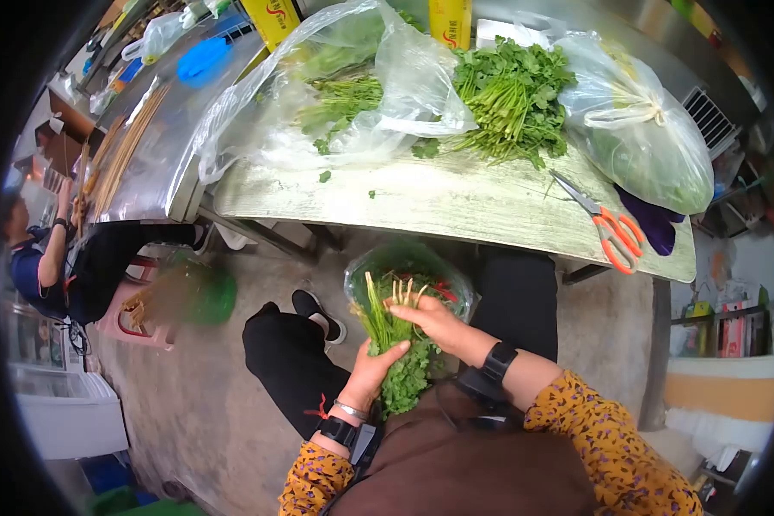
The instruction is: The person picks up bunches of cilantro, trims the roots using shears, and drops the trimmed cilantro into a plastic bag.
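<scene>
Above my lap I hold a small bunch of cilantro (407, 378), its leaves toward me and its pale root ends pointing away. My left hand (370, 371) is closed around the leafy stems. The fingers of my right hand (430, 320) pinch the stems near the roots. Just beyond my hands, between my knees, is a bin lined with a clear plastic bag (457, 273), with green scraps and something red inside. On the table lie a large pile of cilantro (512, 99) and scissors with orange handles (617, 234).
The pale table (387, 193) also bears an open plastic bag of greens (340, 99) and a tied plastic bag (641, 142). At left, a person (47, 249) sits by a metal table with long sticks (131, 150). A pink stool (138, 314) stands on the floor.
</scene>
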A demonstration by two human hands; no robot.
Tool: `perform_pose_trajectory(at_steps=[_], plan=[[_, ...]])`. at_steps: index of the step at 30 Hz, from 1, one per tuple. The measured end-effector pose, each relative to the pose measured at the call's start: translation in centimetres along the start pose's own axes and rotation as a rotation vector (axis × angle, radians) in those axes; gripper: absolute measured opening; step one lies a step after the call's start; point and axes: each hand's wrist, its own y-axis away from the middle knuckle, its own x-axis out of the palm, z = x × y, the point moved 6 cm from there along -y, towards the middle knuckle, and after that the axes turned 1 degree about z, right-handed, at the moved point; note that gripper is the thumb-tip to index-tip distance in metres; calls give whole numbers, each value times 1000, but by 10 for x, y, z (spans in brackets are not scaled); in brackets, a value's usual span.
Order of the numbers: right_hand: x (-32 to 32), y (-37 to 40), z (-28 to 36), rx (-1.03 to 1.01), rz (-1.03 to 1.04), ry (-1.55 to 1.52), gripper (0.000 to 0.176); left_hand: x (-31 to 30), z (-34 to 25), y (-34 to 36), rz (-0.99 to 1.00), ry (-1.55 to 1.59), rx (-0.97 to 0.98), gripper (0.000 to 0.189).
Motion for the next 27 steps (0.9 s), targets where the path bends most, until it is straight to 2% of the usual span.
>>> perform_pose_trajectory(at_steps=[3,7,9,10,11,13,14,18,20,23,25,27], plan=[[-3,-1,1,-52,-13,-29,31,-2,1,2,-74,185,-104,41],[-9,-3,3,-94,-56,42,27,-4,2,-1,-99,219,-94,41],[-16,0,2,-35,-184,-23,22,-10,6,-5,-121,225,-90,42],[-12,4,7,30,-153,-161,21,-13,7,-7,-98,245,-88,41],[-13,2,5,36,-150,-160,21,-15,9,-8,-74,265,-85,40],[-13,-1,11,-115,-141,-115,23,-12,6,-4,-105,300,-99,38],[-14,-1,8,-112,-189,-109,20,-12,5,-4,-106,256,-81,37],[-11,-2,6,-56,-125,1,19,-16,1,-5,-103,199,-25,29],[-5,0,4,49,-92,68,20,-19,3,-4,-98,179,-21,25],[-8,-2,-3,34,-90,168,24,-13,2,-5,-53,70,-25,20],[-9,-1,-1,28,-105,181,23,-7,0,-3,-7,133,-44,21],[-3,0,0,42,-15,64,24,-9,3,-4,-1,109,-66,25]])
